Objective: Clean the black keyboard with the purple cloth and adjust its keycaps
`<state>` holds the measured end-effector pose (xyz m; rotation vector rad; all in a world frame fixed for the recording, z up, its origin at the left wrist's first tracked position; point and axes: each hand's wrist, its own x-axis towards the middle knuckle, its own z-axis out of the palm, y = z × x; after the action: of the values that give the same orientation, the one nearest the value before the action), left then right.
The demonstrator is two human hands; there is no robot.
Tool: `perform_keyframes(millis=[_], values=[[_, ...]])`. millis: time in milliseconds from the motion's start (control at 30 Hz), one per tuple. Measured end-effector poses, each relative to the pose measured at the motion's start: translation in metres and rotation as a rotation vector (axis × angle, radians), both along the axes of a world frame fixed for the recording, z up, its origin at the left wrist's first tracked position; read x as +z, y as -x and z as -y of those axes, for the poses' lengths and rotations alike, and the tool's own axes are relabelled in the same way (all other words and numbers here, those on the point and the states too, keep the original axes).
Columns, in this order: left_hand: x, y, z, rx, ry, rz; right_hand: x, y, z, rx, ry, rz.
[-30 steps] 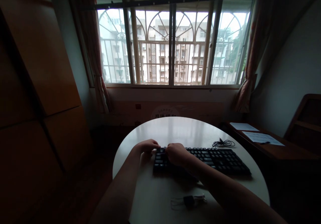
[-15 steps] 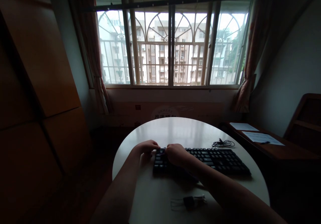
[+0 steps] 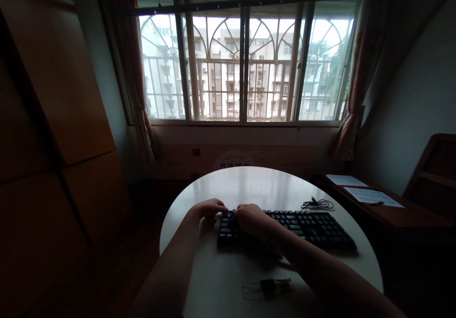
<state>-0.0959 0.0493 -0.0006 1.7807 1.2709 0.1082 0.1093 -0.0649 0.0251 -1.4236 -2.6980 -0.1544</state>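
A black keyboard [image 3: 320,230] lies across the white round table [image 3: 210,280]. At its far left corner is my left hand [image 3: 210,207], fingers bent and closed on the corner's edge. My right hand [image 3: 250,218] is closed over the keys on the left part, its fingertips close to those of my left hand. What it holds, if anything, is hidden by the fist. Beneath my right forearm a dark shape and a thin pale piece show in part. Nearer to me lies a small tool with a black middle and wire loops [image 3: 268,287], apart from both hands.
A coiled black cable [image 3: 317,204] rests behind the keyboard's right half. To the right, a low wooden table [image 3: 420,216] bears paper sheets [image 3: 372,196] and a dark pen-like thing. Wooden cabinets [image 3: 89,185] stand at the left, and a barred window [image 3: 244,71] is ahead.
Both hands stay at the keyboard's left end with hardly any shift. The keyboard, cable and wire tool have not moved.
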Motion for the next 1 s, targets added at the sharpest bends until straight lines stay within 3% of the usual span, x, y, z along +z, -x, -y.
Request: perform_keyframes(millis=[333,1000], values=[[-0.0017,0.0007,-0.0047,0.008,0.027,-0.019,-0.002,0.0002,-0.0026,-0.082,0.022,-0.02],[-0.0002,-0.0001,-0.0005,0.018,0.024,0.011,-0.0033,-0.0004,-0.0047,-0.059,0.021,-0.002]])
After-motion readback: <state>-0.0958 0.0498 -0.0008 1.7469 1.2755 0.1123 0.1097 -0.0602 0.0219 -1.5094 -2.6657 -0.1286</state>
